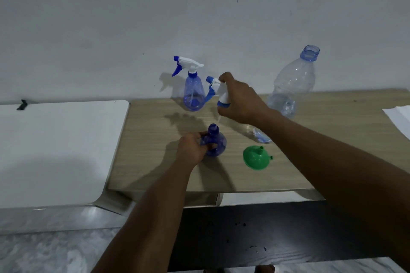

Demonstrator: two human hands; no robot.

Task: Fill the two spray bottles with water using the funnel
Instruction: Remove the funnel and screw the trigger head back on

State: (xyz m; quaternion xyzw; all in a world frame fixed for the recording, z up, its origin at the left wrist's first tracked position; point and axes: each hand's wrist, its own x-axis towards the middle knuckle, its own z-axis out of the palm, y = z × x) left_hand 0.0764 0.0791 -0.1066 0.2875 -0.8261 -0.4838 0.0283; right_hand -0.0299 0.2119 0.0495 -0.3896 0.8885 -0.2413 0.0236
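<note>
A blue spray bottle stands on the wooden table with its neck uncovered; my left hand grips its body. My right hand holds the white and blue spray head lifted above and behind that bottle, its thin tube hanging down. A second blue spray bottle, with its spray head on, stands at the back near the wall. The green funnel lies upside down on the table to the right of the held bottle. A large clear water bottle, uncapped, stands at the back right.
A small clear and blue plastic piece lies under my right forearm. A white table adjoins on the left. White paper lies at the right edge. A dark surface sits below the table's front edge.
</note>
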